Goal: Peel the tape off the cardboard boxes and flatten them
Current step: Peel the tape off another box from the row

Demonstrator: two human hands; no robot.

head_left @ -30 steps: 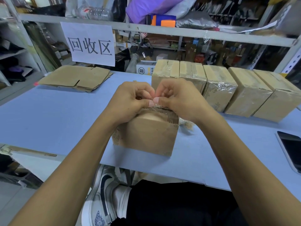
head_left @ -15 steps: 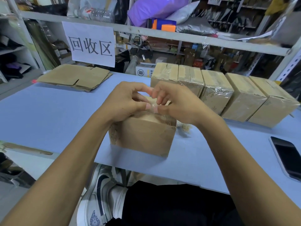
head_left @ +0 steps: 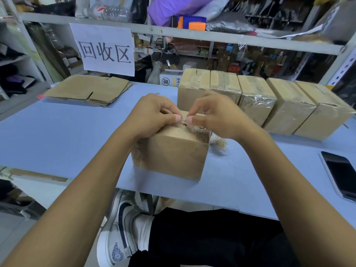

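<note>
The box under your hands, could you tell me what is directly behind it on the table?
A row of five taped boxes stands behind the box on the blue table. The nearest one's lower front is hidden by both hands, left and right.

A plain brown cardboard box (head_left: 173,153), dark print down its sides, sits under the hands on a pale blue table (head_left: 67,135). Beyond the left hand (head_left: 152,116), a white sign (head_left: 105,49) bears black characters; right of the right hand (head_left: 217,114), a black phone (head_left: 341,172).
</note>
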